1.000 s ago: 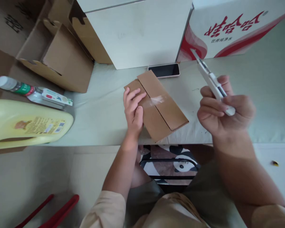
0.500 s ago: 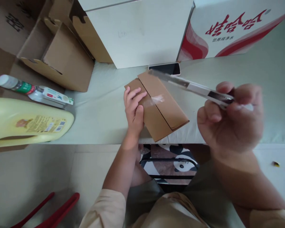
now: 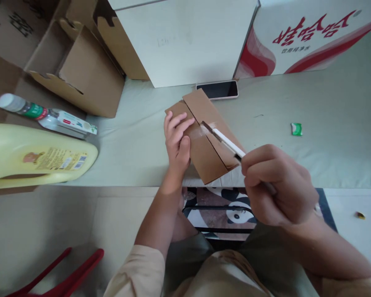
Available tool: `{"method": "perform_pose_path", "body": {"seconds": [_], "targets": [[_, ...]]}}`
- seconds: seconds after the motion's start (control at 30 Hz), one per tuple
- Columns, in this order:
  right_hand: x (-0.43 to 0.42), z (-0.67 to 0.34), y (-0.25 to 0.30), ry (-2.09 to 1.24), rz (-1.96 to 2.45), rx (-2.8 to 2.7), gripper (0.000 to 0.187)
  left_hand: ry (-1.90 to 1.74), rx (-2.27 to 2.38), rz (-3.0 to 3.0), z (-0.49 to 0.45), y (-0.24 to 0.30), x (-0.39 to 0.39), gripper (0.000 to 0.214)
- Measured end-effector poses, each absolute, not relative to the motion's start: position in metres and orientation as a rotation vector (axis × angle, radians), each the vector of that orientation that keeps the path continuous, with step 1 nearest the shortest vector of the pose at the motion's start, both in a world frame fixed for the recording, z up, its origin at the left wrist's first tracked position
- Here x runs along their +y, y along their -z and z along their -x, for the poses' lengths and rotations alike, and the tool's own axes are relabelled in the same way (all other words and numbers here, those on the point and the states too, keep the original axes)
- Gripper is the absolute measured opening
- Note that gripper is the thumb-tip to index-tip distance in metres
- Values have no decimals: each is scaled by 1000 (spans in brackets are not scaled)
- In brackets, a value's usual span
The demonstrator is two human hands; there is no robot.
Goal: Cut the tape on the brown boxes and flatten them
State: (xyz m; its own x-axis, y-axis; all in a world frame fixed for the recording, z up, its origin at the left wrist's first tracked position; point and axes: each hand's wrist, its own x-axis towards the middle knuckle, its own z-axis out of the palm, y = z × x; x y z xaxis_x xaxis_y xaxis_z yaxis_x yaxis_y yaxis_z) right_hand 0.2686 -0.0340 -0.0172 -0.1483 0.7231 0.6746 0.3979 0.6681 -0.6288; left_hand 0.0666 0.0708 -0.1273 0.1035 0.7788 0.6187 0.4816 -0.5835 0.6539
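Note:
A flat brown cardboard mailer box point(image 3: 204, 154) lies on the pale green table point(image 3: 136, 140), its flap held by a strip of clear tape point(image 3: 200, 130). My left hand point(image 3: 177, 142) rests flat on the box's left part, fingers stretched out and pressing it down. My right hand point(image 3: 275, 185) is closed round a white utility knife point(image 3: 224, 142). The knife's blade tip sits at the taped seam in the middle of the box.
A black phone point(image 3: 217, 89) lies behind the box, against a big white box point(image 3: 185, 41). A red-and-white carton point(image 3: 309, 37) stands back right. An open cardboard box point(image 3: 77, 74), a clear bottle point(image 3: 46, 117) and a yellow jug point(image 3: 34, 159) lie left. A small green packet point(image 3: 296, 129) lies right.
My right hand has swung the knife down from beside the box and brought its blade onto the taped seam. The left hand has stayed on the box.

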Motion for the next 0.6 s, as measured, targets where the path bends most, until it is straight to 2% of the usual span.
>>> {"method": "perform_pose_path", "body": {"seconds": [0.33,0.6], "targets": [[-33,-264,17,-418,835,-1962,28,-1456,1260,-2085,-69,124,67,63],[-28,-264,22,-381,846,-1892,15,-1453,1245,-2103,-68,127,70,60]]}}
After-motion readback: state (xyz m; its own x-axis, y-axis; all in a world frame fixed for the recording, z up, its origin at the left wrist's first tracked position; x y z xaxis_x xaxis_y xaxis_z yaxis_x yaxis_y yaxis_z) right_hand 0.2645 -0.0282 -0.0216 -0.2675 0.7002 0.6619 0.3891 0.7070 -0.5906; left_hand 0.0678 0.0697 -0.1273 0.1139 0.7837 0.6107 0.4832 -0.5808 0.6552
